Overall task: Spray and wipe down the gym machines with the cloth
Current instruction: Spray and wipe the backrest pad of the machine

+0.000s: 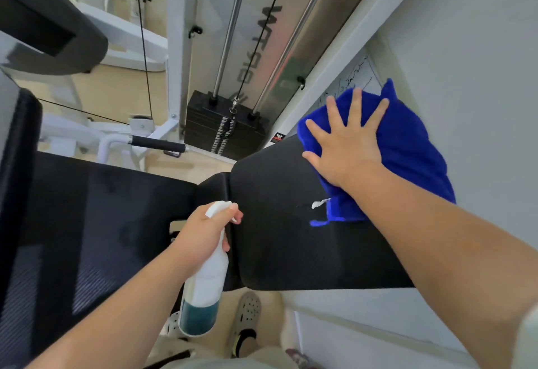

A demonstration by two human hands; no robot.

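A blue cloth (407,147) lies on the far right end of a black padded backrest (285,240) of a gym machine. My right hand (348,144) presses flat on the cloth with its fingers spread and straight. My left hand (203,231) grips the neck of a white spray bottle (203,290), with one finger on the trigger. The bottle hangs nozzle-up over the gap between the backrest and the black seat pad (102,223). A little blue-green liquid fills its bottom.
Behind the pads stands a black weight stack (224,126) with steel guide rods, cables and a white frame. A black-gripped handle (157,144) juts out at the left. A pale wall (465,48) lies at the right. My shoe (247,319) stands on the floor below.
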